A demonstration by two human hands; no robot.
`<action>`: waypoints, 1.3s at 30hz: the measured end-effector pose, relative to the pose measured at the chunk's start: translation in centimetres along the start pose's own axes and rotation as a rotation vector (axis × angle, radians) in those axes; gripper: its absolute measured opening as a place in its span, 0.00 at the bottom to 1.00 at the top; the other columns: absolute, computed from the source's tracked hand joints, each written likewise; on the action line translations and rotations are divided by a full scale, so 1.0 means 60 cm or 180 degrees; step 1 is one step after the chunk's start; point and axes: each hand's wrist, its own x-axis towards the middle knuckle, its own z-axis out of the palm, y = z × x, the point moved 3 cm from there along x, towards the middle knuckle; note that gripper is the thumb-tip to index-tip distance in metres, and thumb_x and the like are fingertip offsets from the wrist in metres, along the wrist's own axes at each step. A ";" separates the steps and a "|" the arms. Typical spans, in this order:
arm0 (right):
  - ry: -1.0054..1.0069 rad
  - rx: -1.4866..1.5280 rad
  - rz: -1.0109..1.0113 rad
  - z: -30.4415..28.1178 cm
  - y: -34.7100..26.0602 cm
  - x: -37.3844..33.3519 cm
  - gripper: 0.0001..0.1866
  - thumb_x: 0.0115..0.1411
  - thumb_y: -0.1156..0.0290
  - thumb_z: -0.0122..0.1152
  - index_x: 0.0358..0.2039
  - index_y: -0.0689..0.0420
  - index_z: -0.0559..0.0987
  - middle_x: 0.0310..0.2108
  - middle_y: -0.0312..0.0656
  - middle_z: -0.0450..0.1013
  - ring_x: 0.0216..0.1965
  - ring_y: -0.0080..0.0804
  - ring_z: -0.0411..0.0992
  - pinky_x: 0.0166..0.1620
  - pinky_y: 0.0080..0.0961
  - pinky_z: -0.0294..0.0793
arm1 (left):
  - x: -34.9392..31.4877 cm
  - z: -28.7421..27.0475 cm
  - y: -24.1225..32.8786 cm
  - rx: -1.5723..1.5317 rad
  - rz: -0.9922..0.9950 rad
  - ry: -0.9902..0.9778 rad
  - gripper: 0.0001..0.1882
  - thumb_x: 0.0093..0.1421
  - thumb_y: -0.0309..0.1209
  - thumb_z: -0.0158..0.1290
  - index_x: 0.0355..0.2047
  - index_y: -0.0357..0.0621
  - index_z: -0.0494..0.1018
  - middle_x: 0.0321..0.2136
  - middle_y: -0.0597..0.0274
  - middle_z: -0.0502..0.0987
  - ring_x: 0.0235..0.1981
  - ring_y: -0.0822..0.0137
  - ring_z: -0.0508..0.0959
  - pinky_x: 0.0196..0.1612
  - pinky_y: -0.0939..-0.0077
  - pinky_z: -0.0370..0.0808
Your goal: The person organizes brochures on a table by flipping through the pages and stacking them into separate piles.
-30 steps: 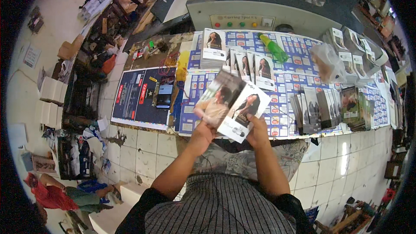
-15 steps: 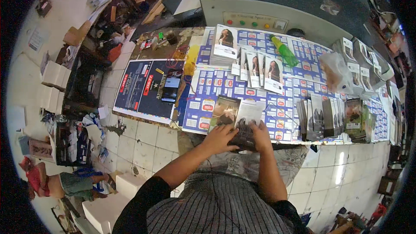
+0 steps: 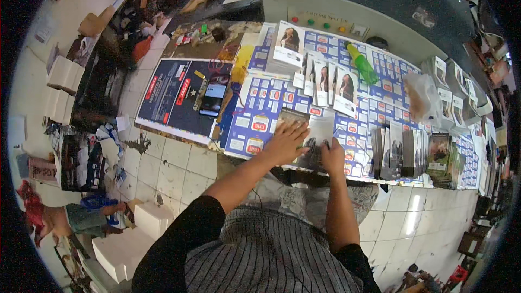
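A printed leaflet [image 3: 321, 129], with a dark photo panel on the left and a greyish one on the right, lies at the table's front edge before me. My left hand [image 3: 287, 142] presses flat on its left panel, fingers spread, covering much of it. At the leaflet's right edge is my right hand [image 3: 333, 157], fingers curled and thumb over the paper; the fingertips' underside is hidden. Behind the leaflet lie several overlapping white leaflets [image 3: 345, 91] with a picture of a long-haired person. A taller stack of the same print [image 3: 287, 49] stands farther back.
Blue printed sheets [image 3: 255, 125] cover the table. To the right are rows of standing dark leaflets [image 3: 401, 149], a clear plastic bag [image 3: 426, 97] and white bundles [image 3: 453, 92]. A green bottle [image 3: 362, 65] lies at the back; a phone [image 3: 213, 97] rests on a dark poster at left.
My left hand has slid up and flattened over the leaflet's left panel. My right hand has shifted slightly right, along the leaflet's edge. The whole view has tilted a little.
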 end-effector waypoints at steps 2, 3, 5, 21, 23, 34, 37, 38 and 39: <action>-0.0115 0.0175 0.0017 -0.008 -0.025 0.007 0.17 0.60 0.68 0.62 0.45 0.67 0.76 0.39 0.63 0.77 0.44 0.64 0.76 0.44 0.44 0.75 | 0.005 0.008 -0.047 -0.0676 -0.0038 0.0147 0.35 0.67 0.52 0.46 0.67 0.43 0.60 0.71 0.53 0.56 0.73 0.51 0.51 0.72 0.46 0.45; -0.0161 0.0166 0.0019 -0.006 -0.027 0.014 0.17 0.60 0.68 0.62 0.45 0.67 0.76 0.39 0.63 0.77 0.44 0.64 0.76 0.44 0.44 0.75 | 0.008 0.006 -0.073 -0.1336 -0.0015 0.0310 0.35 0.67 0.53 0.46 0.68 0.44 0.60 0.71 0.53 0.55 0.73 0.51 0.51 0.71 0.45 0.45; -0.0056 0.0237 0.0059 -0.015 -0.001 0.015 0.17 0.60 0.67 0.61 0.45 0.67 0.77 0.38 0.62 0.77 0.42 0.63 0.76 0.44 0.44 0.75 | 0.014 -0.048 -0.085 0.0046 -0.0004 -0.0330 0.37 0.66 0.55 0.48 0.67 0.45 0.60 0.71 0.53 0.55 0.73 0.50 0.51 0.70 0.42 0.46; -0.1072 0.0532 -0.0978 0.013 -0.129 -0.017 0.42 0.68 0.52 0.54 0.70 0.68 0.53 0.73 0.63 0.42 0.73 0.55 0.44 0.71 0.40 0.47 | -0.029 -0.068 -0.117 0.0185 0.0038 -0.0648 0.59 0.45 0.68 0.60 0.72 0.53 0.54 0.73 0.53 0.48 0.73 0.47 0.46 0.69 0.39 0.45; -0.0634 0.0035 -0.0208 0.011 -0.123 -0.012 0.43 0.69 0.50 0.52 0.68 0.72 0.53 0.72 0.66 0.39 0.74 0.56 0.43 0.72 0.41 0.46 | -0.030 -0.072 -0.112 0.0195 0.0062 -0.0597 0.59 0.45 0.68 0.61 0.71 0.53 0.54 0.73 0.52 0.49 0.73 0.47 0.47 0.69 0.40 0.47; -0.0381 0.1334 -0.1040 0.012 -0.115 0.004 0.31 0.70 0.55 0.41 0.67 0.60 0.62 0.67 0.55 0.54 0.69 0.50 0.53 0.70 0.38 0.50 | -0.027 -0.085 -0.110 0.0151 -0.0037 -0.0663 0.61 0.43 0.69 0.62 0.69 0.45 0.57 0.70 0.50 0.55 0.70 0.48 0.54 0.69 0.42 0.46; -0.0281 0.1289 -0.1509 0.019 -0.128 0.008 0.29 0.68 0.58 0.44 0.66 0.59 0.65 0.67 0.55 0.55 0.69 0.50 0.53 0.69 0.40 0.51 | -0.038 -0.086 -0.114 0.0103 -0.0202 -0.0543 0.61 0.43 0.69 0.62 0.67 0.39 0.59 0.70 0.49 0.55 0.71 0.50 0.52 0.70 0.43 0.44; -0.0259 0.1280 -0.1602 0.020 -0.131 0.009 0.28 0.67 0.59 0.45 0.65 0.58 0.66 0.68 0.55 0.55 0.69 0.50 0.53 0.69 0.41 0.51 | -0.040 -0.085 -0.115 0.0026 -0.0236 -0.0501 0.60 0.43 0.68 0.62 0.65 0.35 0.60 0.70 0.49 0.56 0.72 0.51 0.51 0.70 0.43 0.44; -0.0250 0.1271 -0.1616 0.019 -0.132 0.009 0.28 0.67 0.59 0.45 0.65 0.58 0.66 0.68 0.55 0.55 0.69 0.50 0.53 0.69 0.41 0.51 | -0.043 -0.083 -0.113 0.0029 -0.0229 -0.0484 0.60 0.43 0.68 0.62 0.65 0.35 0.60 0.70 0.49 0.56 0.72 0.51 0.51 0.70 0.43 0.44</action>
